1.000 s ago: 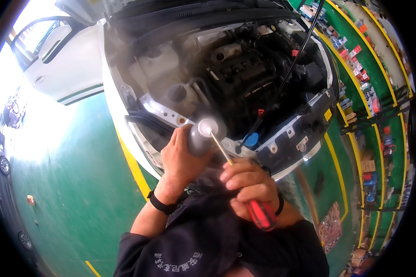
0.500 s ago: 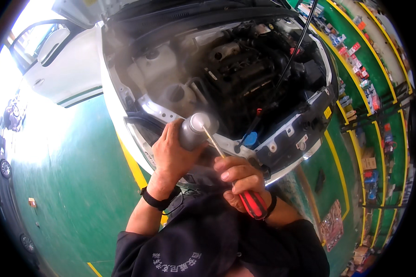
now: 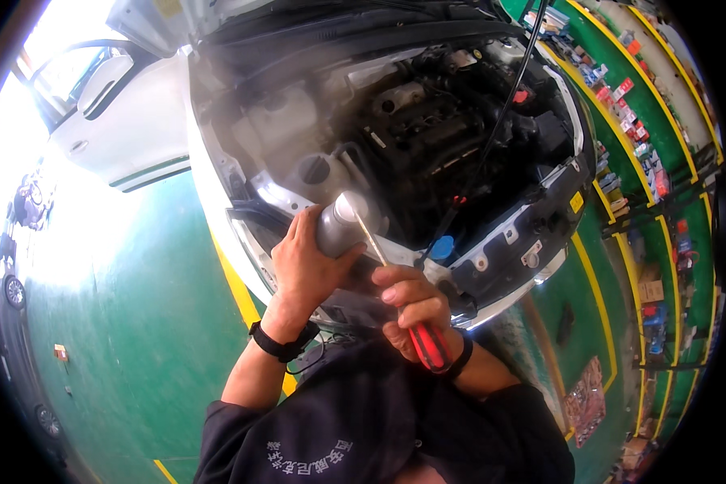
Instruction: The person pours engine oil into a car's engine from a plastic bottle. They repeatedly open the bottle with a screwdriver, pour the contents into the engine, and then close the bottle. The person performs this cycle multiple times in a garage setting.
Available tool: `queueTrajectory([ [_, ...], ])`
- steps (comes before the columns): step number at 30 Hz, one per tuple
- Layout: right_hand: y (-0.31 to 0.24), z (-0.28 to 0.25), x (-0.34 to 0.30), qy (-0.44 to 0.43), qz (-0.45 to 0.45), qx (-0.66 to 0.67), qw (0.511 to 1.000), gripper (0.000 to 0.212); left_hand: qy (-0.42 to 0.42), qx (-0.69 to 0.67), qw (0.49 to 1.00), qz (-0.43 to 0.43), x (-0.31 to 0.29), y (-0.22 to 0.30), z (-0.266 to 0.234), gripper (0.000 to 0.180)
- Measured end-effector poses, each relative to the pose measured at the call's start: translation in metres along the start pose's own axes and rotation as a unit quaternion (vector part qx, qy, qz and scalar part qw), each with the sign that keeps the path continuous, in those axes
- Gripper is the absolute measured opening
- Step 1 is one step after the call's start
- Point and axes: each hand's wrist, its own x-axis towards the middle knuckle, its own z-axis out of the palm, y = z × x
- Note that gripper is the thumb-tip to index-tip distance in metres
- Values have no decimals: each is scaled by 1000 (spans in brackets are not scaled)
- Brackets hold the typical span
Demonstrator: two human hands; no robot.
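My left hand [image 3: 302, 262] is wrapped round a grey bottle [image 3: 336, 233] with a pale top, tilted over the front edge of the engine bay. In my right hand [image 3: 413, 305] is a screwdriver [image 3: 431, 347] with a red and black handle. Its thin shaft points up and left, and the tip meets or nearly meets the bottle's pale top; I cannot tell whether it goes in. Beyond both hands lies the open engine bay [image 3: 427, 129] of a white car. A blue cap [image 3: 441, 248] sits just past my right hand.
A thin prop rod [image 3: 515, 89] rises across the engine bay. The car's open door [image 3: 109, 133] stands at the left. Shelves [image 3: 649, 161] loaded with boxes line the right side. A patterned mat or sheet [image 3: 586, 401] lies on the green floor [image 3: 137, 323].
The view has shifted slightly, so the car sits a little further right. My right hand and the screwdriver handle have moved slightly up and left. Both grips stay the same.
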Motion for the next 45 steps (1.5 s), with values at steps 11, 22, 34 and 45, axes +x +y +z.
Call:
queueTrajectory([
  [11,25,1,-14,-59,-82,-171,980,36,2,13,1000,-15,8,3,1,72],
  [22,-57,-112,-38,32,26,-437,899,44,55,5,998,1,1,-10,3,78],
  [34,17,-245,-161,-202,360,-571,710,39,26,19,999,15,-1,-14,6,86],
  [45,35,-259,-166,-227,374,-545,715,38,47,-16,999,1,-8,-17,8,82],
])
